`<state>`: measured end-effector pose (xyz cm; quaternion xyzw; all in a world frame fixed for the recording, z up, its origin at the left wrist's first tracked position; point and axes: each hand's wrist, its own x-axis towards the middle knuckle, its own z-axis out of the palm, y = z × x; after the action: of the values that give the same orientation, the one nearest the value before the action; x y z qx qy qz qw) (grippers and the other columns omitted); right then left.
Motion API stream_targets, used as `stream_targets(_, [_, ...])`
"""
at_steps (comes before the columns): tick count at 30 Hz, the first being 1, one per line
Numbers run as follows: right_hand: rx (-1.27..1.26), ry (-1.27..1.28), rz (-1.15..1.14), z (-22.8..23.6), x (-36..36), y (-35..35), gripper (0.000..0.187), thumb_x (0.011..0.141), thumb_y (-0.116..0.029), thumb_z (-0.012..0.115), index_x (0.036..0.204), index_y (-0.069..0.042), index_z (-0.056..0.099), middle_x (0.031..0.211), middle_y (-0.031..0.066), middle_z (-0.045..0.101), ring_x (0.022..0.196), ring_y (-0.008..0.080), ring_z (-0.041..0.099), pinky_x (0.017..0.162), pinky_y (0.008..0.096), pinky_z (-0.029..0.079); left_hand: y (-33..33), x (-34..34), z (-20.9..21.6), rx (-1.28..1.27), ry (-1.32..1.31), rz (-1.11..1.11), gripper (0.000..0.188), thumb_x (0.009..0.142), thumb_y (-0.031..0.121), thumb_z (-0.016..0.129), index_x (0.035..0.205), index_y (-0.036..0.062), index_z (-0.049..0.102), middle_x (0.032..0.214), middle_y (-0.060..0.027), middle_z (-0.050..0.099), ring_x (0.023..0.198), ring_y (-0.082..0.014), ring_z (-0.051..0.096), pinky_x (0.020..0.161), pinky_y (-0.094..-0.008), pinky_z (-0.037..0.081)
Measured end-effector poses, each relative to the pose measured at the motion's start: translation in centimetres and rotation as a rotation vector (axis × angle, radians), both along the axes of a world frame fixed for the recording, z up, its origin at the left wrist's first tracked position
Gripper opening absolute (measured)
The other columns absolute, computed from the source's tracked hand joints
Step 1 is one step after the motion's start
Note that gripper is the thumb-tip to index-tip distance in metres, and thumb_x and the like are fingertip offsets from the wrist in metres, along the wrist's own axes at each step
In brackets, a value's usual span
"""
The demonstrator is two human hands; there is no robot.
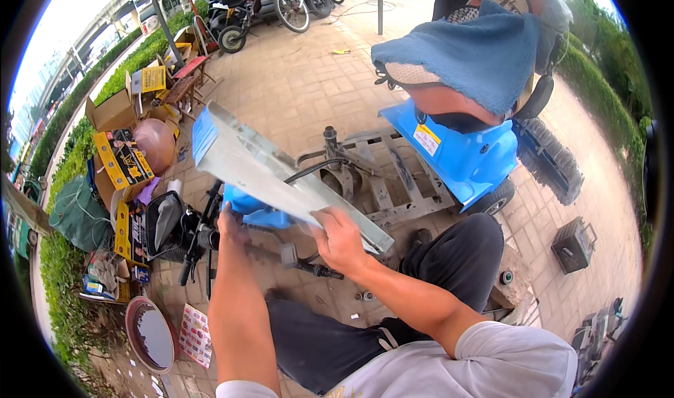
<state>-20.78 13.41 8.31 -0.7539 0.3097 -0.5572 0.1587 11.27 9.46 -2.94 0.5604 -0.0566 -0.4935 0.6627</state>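
A long, pale grey plastic panel (263, 170) with a blue end is held tilted above the bared scooter frame (382, 180). My right hand (338, 240) is closed on its near edge, thumb and fingers pinching it. My left hand (230, 226) is closed at a blue plastic part (263, 217) below the panel; its fingers are partly hidden. A black cable (319, 166) runs from the frame behind the panel. Beside my left forearm are the black handlebar (193, 254) and a black basket (165, 222). The blue rear body (470, 156) stands beyond the frame.
A blue towel (463, 54) drapes the seat. Cardboard boxes (116, 110) and a green sack (78, 212) line the hedge at left. A basin (151, 335) stands near left, a black battery (573, 245) at right. Bicycles (291, 8) are parked at the back.
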Motion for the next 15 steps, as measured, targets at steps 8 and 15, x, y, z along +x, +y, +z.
stream_targets(8, [0.007, -0.064, -0.053, 2.4, -1.7, -1.1, 0.016, 0.084, -0.004, 0.067, 0.098, 0.001, 0.063, 0.089, 0.0169, 0.061, 0.076, 0.0354, 0.059, 0.065, 0.0403, 0.049, -1.5, -2.2, 3.1, 0.075, -0.224, 0.052, 0.048, 0.097, 0.040, 0.050, 0.130, 0.0050, 0.052, 0.125, -0.0091, 0.057, 0.123, -0.0245, 0.048, 0.111, -0.0519, 0.021])
stream_targets(15, [0.118, -0.011, -0.044, 4.0, -3.2, -0.4, 0.015, 0.086, -0.008, 0.067, 0.096, 0.002, 0.062, 0.087, 0.0158, 0.059, 0.078, 0.0349, 0.058, 0.067, 0.0420, 0.048, -0.9, -3.0, 4.9, 0.146, -0.372, 0.052, 0.042, 0.093, 0.040, 0.056, 0.120, 0.0079, 0.060, 0.109, -0.0037, 0.064, 0.105, -0.0190, 0.058, 0.085, -0.0407, 0.033])
